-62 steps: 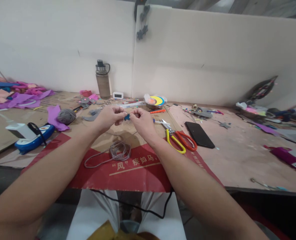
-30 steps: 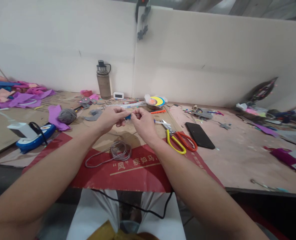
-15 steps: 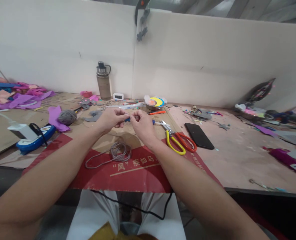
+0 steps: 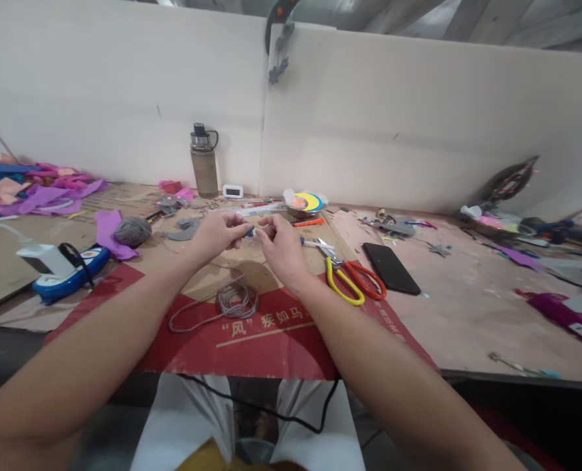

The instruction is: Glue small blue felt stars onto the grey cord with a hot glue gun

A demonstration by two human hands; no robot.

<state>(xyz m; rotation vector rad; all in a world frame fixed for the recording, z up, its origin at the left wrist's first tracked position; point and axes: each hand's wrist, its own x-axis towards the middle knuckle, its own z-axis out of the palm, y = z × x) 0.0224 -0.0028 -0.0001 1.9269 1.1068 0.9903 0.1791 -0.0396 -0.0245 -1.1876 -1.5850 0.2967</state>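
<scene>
My left hand (image 4: 220, 233) is closed in a pinch on a small blue piece (image 4: 250, 232), too small and covered to identify. Close to its right, my right hand (image 4: 279, 243) has thumb and finger together near that piece; what lies between them is hidden. Below both hands, a loose coil of grey cord (image 4: 236, 301) rests on the red printed sheet (image 4: 187, 350). Just right of my right hand lies a thin white stick with a blue end (image 4: 317, 243), beside scissors (image 4: 352, 278) with one yellow and one red handle.
A black phone (image 4: 391, 267) lies right of the scissors. Grey yarn (image 4: 132, 230) and a blue power strip (image 4: 72, 273) are at the left. A water bottle (image 4: 204, 163), small clock (image 4: 232, 190) and bowl (image 4: 305, 208) stand along the back.
My right hand has moved slightly right, away from the left, so a gap shows between the fingertips. The left hand still pinches the blue piece.
</scene>
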